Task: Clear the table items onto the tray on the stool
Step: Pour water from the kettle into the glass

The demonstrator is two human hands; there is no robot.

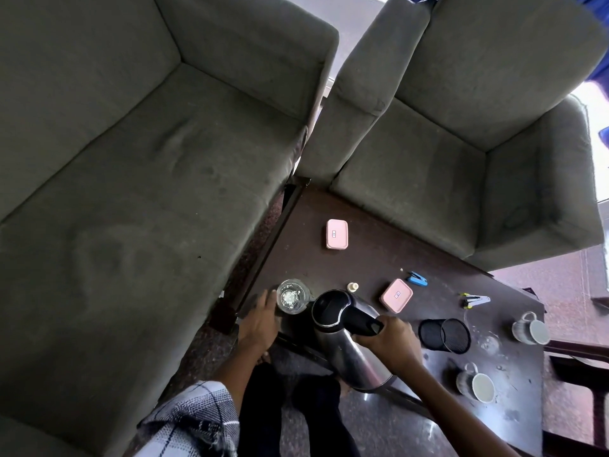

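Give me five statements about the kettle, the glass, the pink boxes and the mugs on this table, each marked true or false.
1. The right hand grips the kettle by its black handle. True.
2. The left hand holds a mug. False: it rests by the glass; both mugs lie apart from the hands.
3. Two pink boxes lie on the table. True.
4. Both mugs stand upright. False: both lie on their sides.
5. The mesh cup stands beside the glass. False: it lies tipped over, on the other side of the kettle.
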